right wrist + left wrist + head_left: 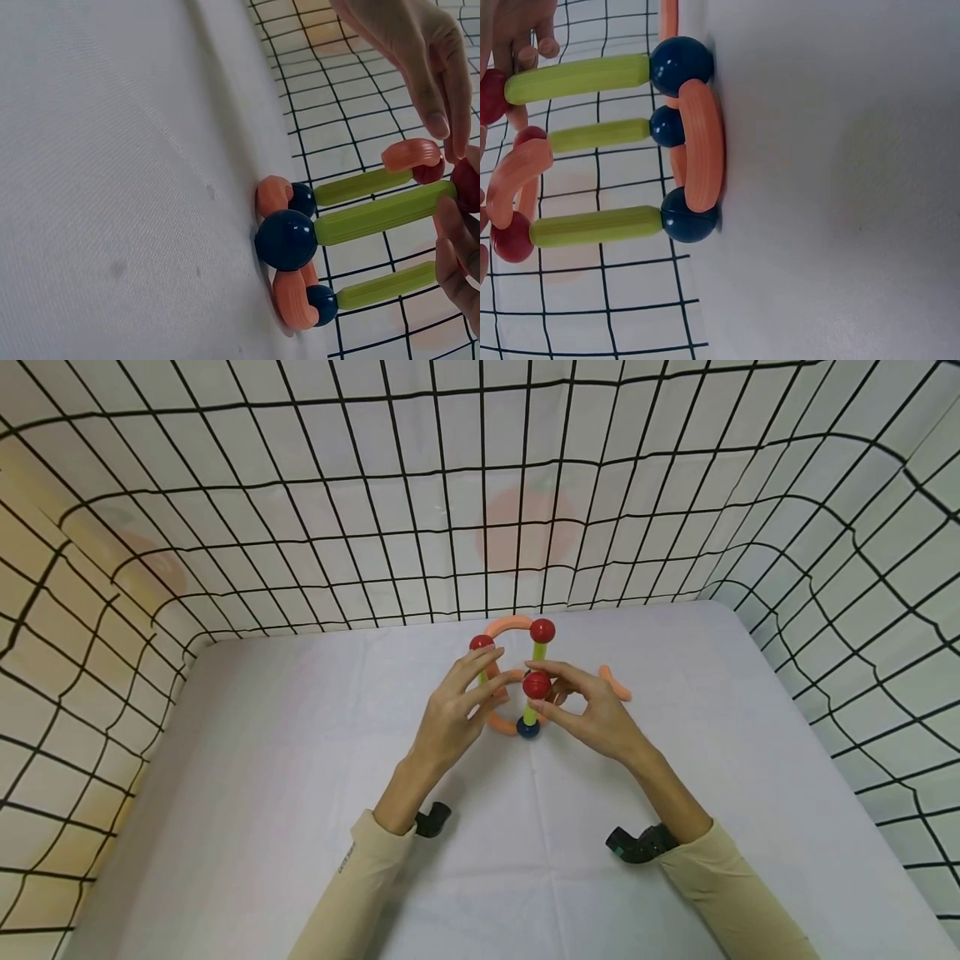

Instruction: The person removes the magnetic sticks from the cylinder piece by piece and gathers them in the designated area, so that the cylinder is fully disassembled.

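Likely light and stiff, the centre red ball (pixel 537 686) is aptly side-pinched by the right hand (pixel 597 710); the left hand's (pixel 450 703) hold cannot be told.

1. The net (pixel 453 529) walls the far, left and right sides; the toy (pixel 539 651) stands near its far side.
2. A hand could pass over the table (pixel 285 760) left of the toy.
3. The left hand (pixel 448 710) and right hand (pixel 602 714) block the toy's near-left and near-right.
4. Between them, a near-side gap leads to the near blue ball (pixel 528 727).
5. A loose orange piece (pixel 616 683) lies in the way just right.
6. Gaps separate the upright green rods (pixel 386 215).
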A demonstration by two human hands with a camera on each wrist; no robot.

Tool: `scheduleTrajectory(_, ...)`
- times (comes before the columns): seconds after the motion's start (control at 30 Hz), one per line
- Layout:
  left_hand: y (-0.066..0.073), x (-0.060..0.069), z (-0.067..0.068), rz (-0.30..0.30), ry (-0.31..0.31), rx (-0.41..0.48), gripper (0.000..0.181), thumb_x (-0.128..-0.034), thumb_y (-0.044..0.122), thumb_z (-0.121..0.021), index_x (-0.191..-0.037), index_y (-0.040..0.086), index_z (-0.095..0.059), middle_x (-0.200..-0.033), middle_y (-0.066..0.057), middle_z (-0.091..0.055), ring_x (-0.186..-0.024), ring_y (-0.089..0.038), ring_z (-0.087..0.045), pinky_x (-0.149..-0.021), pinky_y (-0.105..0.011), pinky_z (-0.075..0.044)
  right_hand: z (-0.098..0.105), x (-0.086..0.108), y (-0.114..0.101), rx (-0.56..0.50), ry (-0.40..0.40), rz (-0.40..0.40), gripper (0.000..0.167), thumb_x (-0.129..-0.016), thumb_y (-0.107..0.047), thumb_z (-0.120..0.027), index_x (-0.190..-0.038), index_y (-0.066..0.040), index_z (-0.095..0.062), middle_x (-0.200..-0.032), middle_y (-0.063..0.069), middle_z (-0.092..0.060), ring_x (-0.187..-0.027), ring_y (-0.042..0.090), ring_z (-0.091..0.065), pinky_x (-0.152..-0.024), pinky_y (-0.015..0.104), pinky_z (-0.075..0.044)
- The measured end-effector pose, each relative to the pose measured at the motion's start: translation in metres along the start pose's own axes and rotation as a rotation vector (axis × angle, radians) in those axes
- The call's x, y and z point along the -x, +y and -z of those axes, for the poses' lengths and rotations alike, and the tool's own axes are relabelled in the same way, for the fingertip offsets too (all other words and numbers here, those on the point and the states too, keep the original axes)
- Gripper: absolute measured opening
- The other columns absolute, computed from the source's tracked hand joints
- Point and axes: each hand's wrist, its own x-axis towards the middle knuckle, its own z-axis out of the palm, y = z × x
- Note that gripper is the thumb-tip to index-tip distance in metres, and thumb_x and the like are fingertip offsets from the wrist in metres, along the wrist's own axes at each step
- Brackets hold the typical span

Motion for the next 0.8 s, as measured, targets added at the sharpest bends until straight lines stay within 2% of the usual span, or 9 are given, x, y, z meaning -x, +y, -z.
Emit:
scheduleTrajectory(0.1,0.001,0.000,-0.002,-0.002,0.007,0.001,0.039,-0.0836,0.001,-0.084,-0.122,0.007,-0.077,-0.135,-0.018,-0.067,-0.132,-0.034,-0.060,-0.112,-0.038,-0.052,0.001,0.000,0.000,-0.005,0.003,0.014,0.056,-0.090,-0.003,-0.079,-0.143,-0.009,-0.061,-0.120,0.009,-0.073,-0.081,0.011,-0.065,-0.080,0.028,-0.055)
scheduleTrajectory(0.2,0.003,0.001,-0.004,-0.005,0.021,0.007,0.039,-0.0837,0.000,-0.083,-0.122,0.004,-0.077,-0.134,-0.018,-0.068,-0.131,-0.033,-0.061,-0.112,-0.038,-0.052,0.002,0.000,0.000,-0.009,0.007,0.030,0.057,-0.089,-0.001,-0.079,-0.143,-0.008,-0.060,-0.118,0.010,-0.074,-0.081,0.011,-0.065,-0.078,0.023,-0.054)
scheduleTrajectory(0.4,0.009,0.001,-0.009,0.011,0.075,0.010,0.040,-0.0834,-0.002,-0.083,-0.123,0.002,-0.075,-0.131,-0.016,-0.071,-0.125,-0.032,-0.064,-0.110,-0.040,-0.054,0.003,0.000,-0.001,-0.008,0.016,0.050,0.057,-0.088,-0.001,-0.080,-0.141,-0.007,-0.062,-0.114,0.010,-0.074,-0.080,0.012,-0.064,-0.076,0.017,-0.053)
scheduleTrajectory(0.53,0.012,0.003,-0.013,0.025,0.103,0.010,0.042,-0.0825,0.002,-0.086,-0.124,0.005,-0.076,-0.128,-0.014,-0.073,-0.123,-0.031,-0.066,-0.104,-0.041,-0.056,0.003,0.000,0.000,0.006,0.028,0.056,0.056,-0.087,-0.001,-0.081,-0.140,-0.007,-0.063,-0.109,0.007,-0.074,-0.078,0.011,-0.065,-0.076,0.019,-0.054)
scheduleTrajectory(0.8,0.019,0.005,-0.020,0.029,0.125,-0.010,0.045,-0.0812,0.007,-0.087,-0.124,0.005,-0.075,-0.123,-0.012,-0.075,-0.115,-0.027,-0.066,-0.089,-0.037,-0.055,0.004,0.000,0.002,0.024,0.048,0.066,0.051,-0.086,-0.002,-0.082,-0.135,-0.009,-0.067,-0.102,0.002,-0.075,-0.077,0.010,-0.065,-0.075,0.027,-0.056)
